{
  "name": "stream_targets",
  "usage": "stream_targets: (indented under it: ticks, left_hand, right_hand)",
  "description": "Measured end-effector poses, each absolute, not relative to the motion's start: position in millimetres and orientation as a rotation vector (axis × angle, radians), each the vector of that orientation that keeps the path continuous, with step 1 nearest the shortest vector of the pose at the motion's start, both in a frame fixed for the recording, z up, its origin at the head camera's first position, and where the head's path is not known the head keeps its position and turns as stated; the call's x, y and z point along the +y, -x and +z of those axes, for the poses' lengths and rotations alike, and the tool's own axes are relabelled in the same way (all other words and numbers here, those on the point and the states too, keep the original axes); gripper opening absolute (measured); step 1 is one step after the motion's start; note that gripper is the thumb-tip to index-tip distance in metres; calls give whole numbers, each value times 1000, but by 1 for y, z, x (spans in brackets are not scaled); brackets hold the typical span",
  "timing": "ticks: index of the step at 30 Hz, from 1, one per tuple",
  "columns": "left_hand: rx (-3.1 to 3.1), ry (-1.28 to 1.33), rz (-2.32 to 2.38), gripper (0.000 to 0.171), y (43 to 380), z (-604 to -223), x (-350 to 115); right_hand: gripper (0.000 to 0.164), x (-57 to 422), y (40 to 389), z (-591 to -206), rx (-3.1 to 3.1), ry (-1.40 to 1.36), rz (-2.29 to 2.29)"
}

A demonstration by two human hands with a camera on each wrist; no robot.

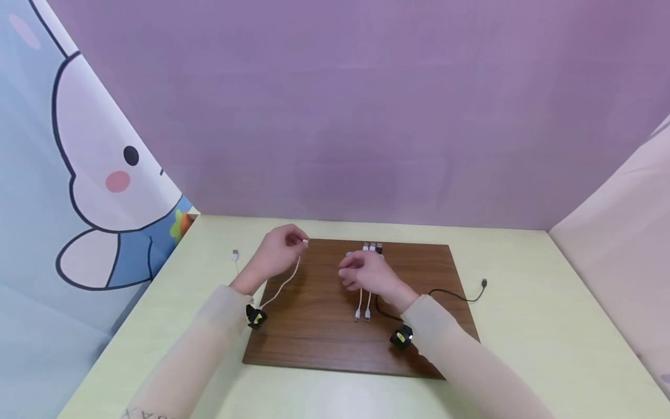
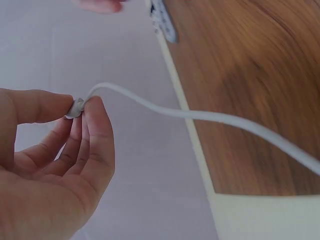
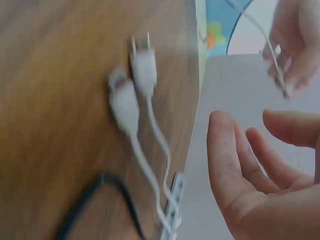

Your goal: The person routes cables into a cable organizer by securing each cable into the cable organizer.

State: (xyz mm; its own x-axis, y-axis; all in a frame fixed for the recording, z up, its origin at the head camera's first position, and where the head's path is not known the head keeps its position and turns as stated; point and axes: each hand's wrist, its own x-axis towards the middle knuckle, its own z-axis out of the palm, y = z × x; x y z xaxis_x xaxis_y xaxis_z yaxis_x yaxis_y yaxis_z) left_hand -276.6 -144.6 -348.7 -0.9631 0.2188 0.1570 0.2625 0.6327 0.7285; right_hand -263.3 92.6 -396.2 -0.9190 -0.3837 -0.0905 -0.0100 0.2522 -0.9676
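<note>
Head: white cables [image 1: 367, 315] on brown board [image 1: 314, 343]

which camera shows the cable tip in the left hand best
The left wrist view: it shows the white cable tip largest, pinched in the left hand. The head view shows it as a tiny white spot at that hand; the right wrist view shows that end small and blurred, upper right.

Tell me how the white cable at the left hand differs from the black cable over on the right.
Colour: the white cable is pale, the black cable dark. State: the left hand pinches the white cable near one end, while neither hand holds the black cable. Pose: the white cable rises to the fingers; the black cable lies across the brown board onto the table. Both are thin and curving.
</note>
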Motion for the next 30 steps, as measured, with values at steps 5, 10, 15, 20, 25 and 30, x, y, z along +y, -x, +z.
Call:
stream_targets:
  ticks: [5, 10, 15, 20, 25, 30]
  left_hand:
    - [-2795, 449, -1363, 15, 270, -343, -128]
    - [-2780, 484, -1448, 16, 268, -341, -117]
    - [-2755, 488, -1497, 16, 270, -340, -109]
    - [-2743, 488, -1532, 17, 274, -341, -104]
    - [-2717, 450, -1622, 19, 279, -342, -99]
    - [-2651, 372, -1790, 23, 287, -345, -95]
  right_hand:
    - [27, 79, 249, -398, 2108, 393, -1771]
    - [29, 71, 237, -398, 2022, 419, -1815]
    - [27, 68, 233, -401, 1970, 418, -1836]
    - [23, 67, 232, -406, 1949, 433, -1850]
    - [23, 67, 232, -408, 1919, 456, -1856]
    - [26, 72, 233, -408, 1883, 474, -1851]
